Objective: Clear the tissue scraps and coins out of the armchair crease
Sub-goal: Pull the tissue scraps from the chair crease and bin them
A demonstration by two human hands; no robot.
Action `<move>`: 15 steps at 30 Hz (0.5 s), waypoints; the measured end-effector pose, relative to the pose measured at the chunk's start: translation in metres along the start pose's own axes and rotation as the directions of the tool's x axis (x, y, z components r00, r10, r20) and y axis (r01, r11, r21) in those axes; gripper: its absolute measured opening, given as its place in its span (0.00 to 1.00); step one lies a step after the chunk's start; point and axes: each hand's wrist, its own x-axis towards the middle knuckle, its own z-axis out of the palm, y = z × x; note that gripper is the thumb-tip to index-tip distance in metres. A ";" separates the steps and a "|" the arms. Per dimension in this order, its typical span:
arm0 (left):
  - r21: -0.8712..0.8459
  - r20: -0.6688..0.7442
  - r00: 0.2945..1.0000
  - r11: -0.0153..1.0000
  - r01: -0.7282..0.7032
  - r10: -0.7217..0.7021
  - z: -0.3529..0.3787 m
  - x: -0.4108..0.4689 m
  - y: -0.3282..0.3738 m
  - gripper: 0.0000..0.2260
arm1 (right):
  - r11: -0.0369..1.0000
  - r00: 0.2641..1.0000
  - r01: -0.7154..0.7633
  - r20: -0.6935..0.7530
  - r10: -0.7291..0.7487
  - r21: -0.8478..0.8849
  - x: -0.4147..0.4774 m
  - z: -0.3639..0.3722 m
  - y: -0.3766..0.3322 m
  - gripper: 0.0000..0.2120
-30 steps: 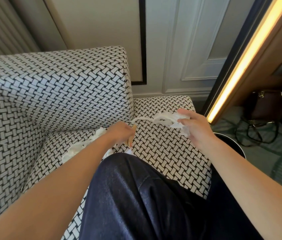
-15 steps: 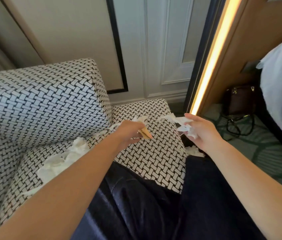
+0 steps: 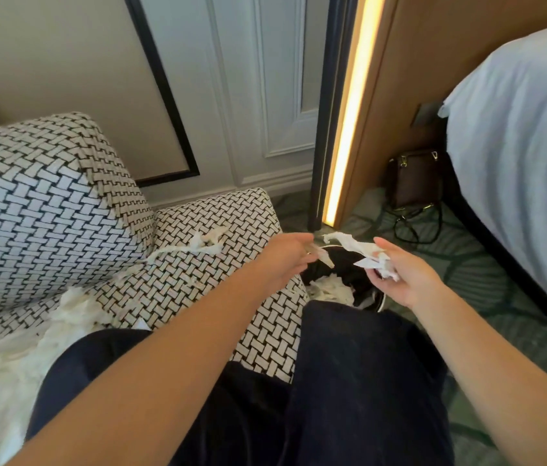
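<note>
Right hand (image 3: 406, 277): grip closed on crumpled tissue wad (image 3: 371, 260), loose tail trailing toward left.
Left hand (image 3: 287, 257): fingers pinched on small tissue scrap (image 3: 326, 258); possible second item in grip, unclear.
Both grips poised above black bin (image 3: 371, 299), tissue already inside.
Advice: release directly over opening, low, so light scraps drop inside.
Remaining: tissue strips (image 3: 198, 245) along armchair crease (image 3: 137, 264); larger pile (image 3: 30, 351) on seat, left.
Coins: none visible.

Bin (image 3: 366, 297) on the floor right of the armchair (image 3: 198, 284), tissue scraps (image 3: 331, 287) inside, bed (image 3: 517, 146) farther right.
</note>
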 end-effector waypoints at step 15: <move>0.178 0.076 0.997 0.983 -0.039 0.026 0.005 0.011 -0.016 0.16 | 0.944 0.988 -0.157 0.032 0.154 0.290 0.026 -0.012 0.019 0.15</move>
